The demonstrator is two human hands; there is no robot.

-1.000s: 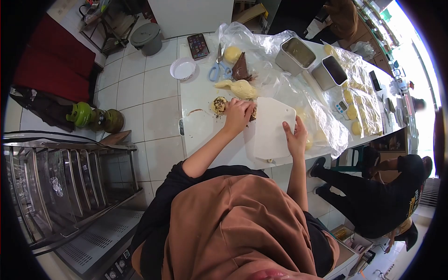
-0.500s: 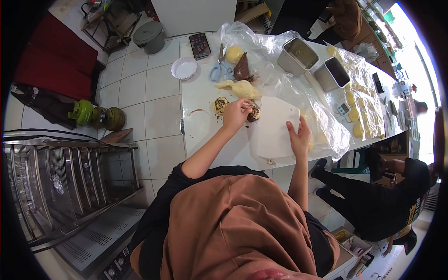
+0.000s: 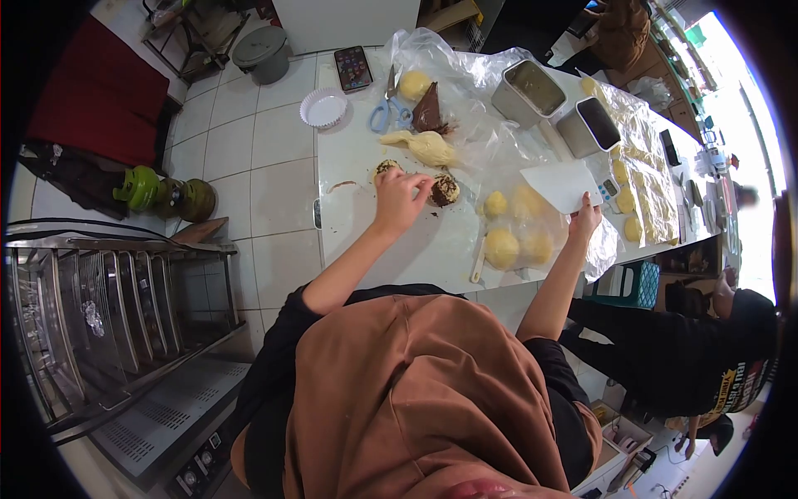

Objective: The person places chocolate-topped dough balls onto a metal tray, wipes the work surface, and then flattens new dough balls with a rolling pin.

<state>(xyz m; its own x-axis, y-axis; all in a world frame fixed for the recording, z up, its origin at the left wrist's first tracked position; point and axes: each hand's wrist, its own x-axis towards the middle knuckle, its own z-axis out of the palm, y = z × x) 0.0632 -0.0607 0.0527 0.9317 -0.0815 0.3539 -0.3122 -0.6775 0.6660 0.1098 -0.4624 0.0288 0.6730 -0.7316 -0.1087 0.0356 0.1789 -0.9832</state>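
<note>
Two sprinkle-topped dough rounds look finished or nearly so. One sprinkled round (image 3: pixel 386 168) lies right under the tips of the left hand (image 3: pixel 397 200), whose fingers (image 3: pixel 413 179) curl down onto it; whether they pinch it or only press on it cannot be told. The second sprinkled round (image 3: pixel 443 190) sits just beside those fingers, on the side toward the other hand. The right hand (image 3: pixel 584 220) has its fingers closed on the near edge of a white flat sheet (image 3: pixel 564 185), which it holds tilted above the table (image 3: pixel 357 224). Below and just inward of that grip, four plain dough balls (image 3: pixel 502 247) lie under clear plastic with no topping, so by the look of it they are still to be done. Beyond the left fingertips lie a yellow piping bag (image 3: pixel 428 148), a chocolate piping bag (image 3: pixel 428 112), blue-handled scissors (image 3: pixel 381 114) and one more plain ball (image 3: pixel 413 84), all close enough to reach. Past the right hand's fingers stand two metal tins (image 3: pixel 536 87), and further pale pieces (image 3: pixel 636 200) lie on plastic along the far stretch. Judged from this, the work is at an early stage: two pieces topped, at least five plain ones waiting.
</note>
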